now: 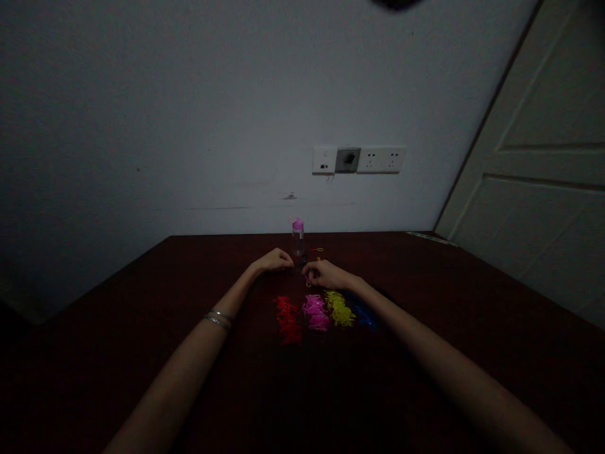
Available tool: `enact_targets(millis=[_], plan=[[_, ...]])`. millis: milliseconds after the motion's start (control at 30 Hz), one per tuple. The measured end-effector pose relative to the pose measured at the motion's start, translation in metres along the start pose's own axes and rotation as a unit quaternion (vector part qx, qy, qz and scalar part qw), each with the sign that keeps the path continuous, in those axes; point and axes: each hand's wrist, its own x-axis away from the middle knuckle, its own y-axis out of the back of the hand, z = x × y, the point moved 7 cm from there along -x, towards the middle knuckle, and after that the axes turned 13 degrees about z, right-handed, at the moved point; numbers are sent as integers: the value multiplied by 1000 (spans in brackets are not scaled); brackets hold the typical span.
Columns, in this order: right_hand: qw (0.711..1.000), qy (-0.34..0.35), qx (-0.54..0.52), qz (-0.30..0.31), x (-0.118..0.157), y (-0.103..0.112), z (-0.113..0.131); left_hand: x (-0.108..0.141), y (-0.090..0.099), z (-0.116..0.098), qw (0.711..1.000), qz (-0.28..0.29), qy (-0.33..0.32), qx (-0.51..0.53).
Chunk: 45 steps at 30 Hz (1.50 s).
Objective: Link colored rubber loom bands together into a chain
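Observation:
Dim light covers the dark red table, and fine detail is hard to make out. My right hand [324, 274] is closed in a pinch on thin rubber bands [308, 283], pink and yellow, which hang at its fingertips. My left hand [276, 259] rests to the left with its fingers together and bent down; anything in them is too small to see. Just beyond the hands stands a small clear bottle [297, 244] with a pink cap. A red and yellow looped band [317, 250] lies right of the bottle.
Nearer me lie piles of small bands side by side: red [288, 320], pink [316, 312], yellow [339, 309] and blue [363, 313], the last partly beside my right forearm. Behind the table is a wall with sockets [380, 160]. A panelled door [543, 164] stands at right.

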Motion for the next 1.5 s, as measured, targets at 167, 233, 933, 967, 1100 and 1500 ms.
enact_targets(millis=[167, 233, 933, 967, 1100, 1500], plan=[[1000, -5, -25, -16, 6, 7, -3, -1, -1, -5, 1000, -13, -21, -5], [999, -19, -41, -16, 13, 14, -8, -3, -3, -8, 999, -11, -33, -4], [992, -65, -82, 77, 35, 24, -28, -7, -36, -38, 988, 83, -73, -112], [992, -65, -72, 75, 35, 25, -28, -7, -36, -37, 988, 80, -75, -110], [994, -69, -43, 74, 35, 26, -28, -8, -35, -36, 989, 77, -74, -101], [990, -76, -92, 77, 41, 33, -28, -8, -34, -36, 988, 82, -62, -114]])
